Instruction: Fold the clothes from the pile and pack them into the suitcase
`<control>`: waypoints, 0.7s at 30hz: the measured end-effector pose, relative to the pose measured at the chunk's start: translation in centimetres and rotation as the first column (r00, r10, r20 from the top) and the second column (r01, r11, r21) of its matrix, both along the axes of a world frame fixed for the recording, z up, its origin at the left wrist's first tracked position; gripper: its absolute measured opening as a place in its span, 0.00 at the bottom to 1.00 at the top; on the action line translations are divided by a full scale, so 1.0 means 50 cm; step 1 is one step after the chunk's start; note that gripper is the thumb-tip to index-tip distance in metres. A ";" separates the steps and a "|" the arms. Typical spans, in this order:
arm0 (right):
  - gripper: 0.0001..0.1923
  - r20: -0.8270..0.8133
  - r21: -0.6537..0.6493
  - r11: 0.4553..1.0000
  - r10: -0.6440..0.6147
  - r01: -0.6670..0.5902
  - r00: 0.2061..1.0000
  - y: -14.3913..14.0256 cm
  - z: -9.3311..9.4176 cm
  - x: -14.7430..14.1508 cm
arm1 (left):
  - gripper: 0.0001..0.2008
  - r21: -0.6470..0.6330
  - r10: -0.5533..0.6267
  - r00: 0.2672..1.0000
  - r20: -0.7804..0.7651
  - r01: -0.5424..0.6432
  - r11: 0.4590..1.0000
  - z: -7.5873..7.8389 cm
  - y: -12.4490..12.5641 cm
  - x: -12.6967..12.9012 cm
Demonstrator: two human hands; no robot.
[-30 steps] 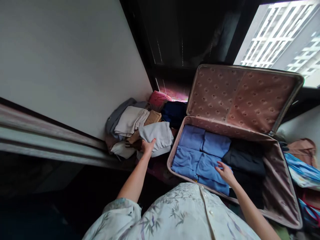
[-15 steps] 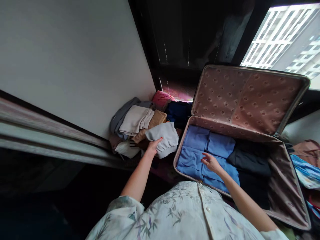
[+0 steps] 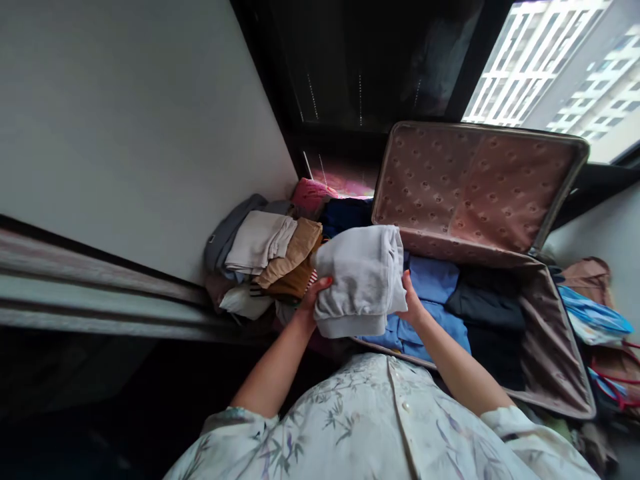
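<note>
Between my two hands is a folded light grey garment (image 3: 357, 280) with a ribbed band, its exact kind unclear. My left hand (image 3: 314, 299) grips its left side, thumb on top and fingers hidden underneath. On the opposite side my right hand (image 3: 411, 299) holds the edge, fingers mostly beneath the cloth. The garment hangs in the air over the left edge of an open suitcase (image 3: 555, 333). Inside the suitcase lie folded blue clothes (image 3: 434, 279), partly covered by the garment, and folded black clothes (image 3: 487, 300) to their right.
A pile of folded clothes (image 3: 260, 240) in white, grey, tan and brown lies on the left against the wall. Behind it are a pink cloth (image 3: 313, 193) and dark blue fabric (image 3: 345, 215). The suitcase lid (image 3: 480, 183) stands up by the window. Bags (image 3: 593, 307) sit at the right.
My left hand has lifted the grey garment off the pile and moved it right, toward the suitcase. My right hand, open over the blue clothes before, now grips the garment's right side.
</note>
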State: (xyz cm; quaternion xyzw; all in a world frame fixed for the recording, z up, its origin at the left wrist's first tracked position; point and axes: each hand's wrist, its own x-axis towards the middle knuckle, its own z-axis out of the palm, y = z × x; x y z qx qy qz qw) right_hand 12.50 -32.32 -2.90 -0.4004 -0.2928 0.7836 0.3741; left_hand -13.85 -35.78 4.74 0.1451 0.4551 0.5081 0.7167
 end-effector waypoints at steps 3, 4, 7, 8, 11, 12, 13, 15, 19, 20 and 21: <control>0.49 0.001 -0.069 0.997 0.016 -0.016 1.000 -0.015 0.011 0.044 | 0.26 -0.019 -0.105 0.993 -0.052 0.104 0.994 -0.027 0.020 0.060; 0.48 0.029 -0.081 0.997 0.020 -0.018 0.999 -0.023 0.012 0.061 | 0.29 -0.026 -0.117 0.989 -0.088 0.116 0.993 -0.040 0.023 0.080; 0.40 0.170 -0.070 0.997 0.006 0.006 0.985 -0.051 0.009 0.105 | 0.30 -0.046 -0.110 0.971 -0.213 0.102 0.994 -0.088 0.020 0.140; 0.38 0.225 -0.042 0.999 -0.016 0.026 0.974 -0.060 0.007 0.120 | 0.28 -0.050 -0.110 0.965 -0.238 0.101 0.994 -0.105 0.016 0.162; 0.37 0.375 0.093 0.990 -0.129 0.101 0.918 -0.086 -0.004 0.173 | 0.24 -0.097 -0.193 0.960 -0.203 0.176 0.980 -0.155 0.008 0.231; 0.38 0.419 0.136 0.982 -0.175 0.129 0.891 -0.095 -0.009 0.198 | 0.23 -0.124 -0.242 0.954 -0.175 0.223 0.967 -0.171 0.007 0.256; 0.38 0.455 0.171 0.973 -0.219 0.156 0.863 -0.103 -0.014 0.227 | 0.23 -0.146 -0.300 0.943 -0.148 0.279 0.949 -0.185 0.007 0.284; 0.39 0.501 0.216 0.954 -0.290 0.207 0.815 -0.124 -0.027 0.295 | 0.26 -0.149 -0.408 0.906 -0.111 0.391 0.908 -0.211 0.006 0.344; 0.39 0.575 0.208 0.934 -0.356 0.290 0.736 -0.180 -0.055 0.454 | 0.38 -0.032 -0.515 0.855 -0.066 0.514 0.857 -0.264 -0.011 0.494; 0.38 0.606 0.200 0.931 -0.363 0.306 0.708 -0.196 -0.062 0.494 | 0.41 -0.006 -0.523 0.850 -0.064 0.524 0.852 -0.280 -0.019 0.536; 0.38 0.636 0.194 0.928 -0.366 0.318 0.679 -0.212 -0.069 0.532 | 0.43 0.012 -0.534 0.843 -0.067 0.536 0.844 -0.295 -0.028 0.578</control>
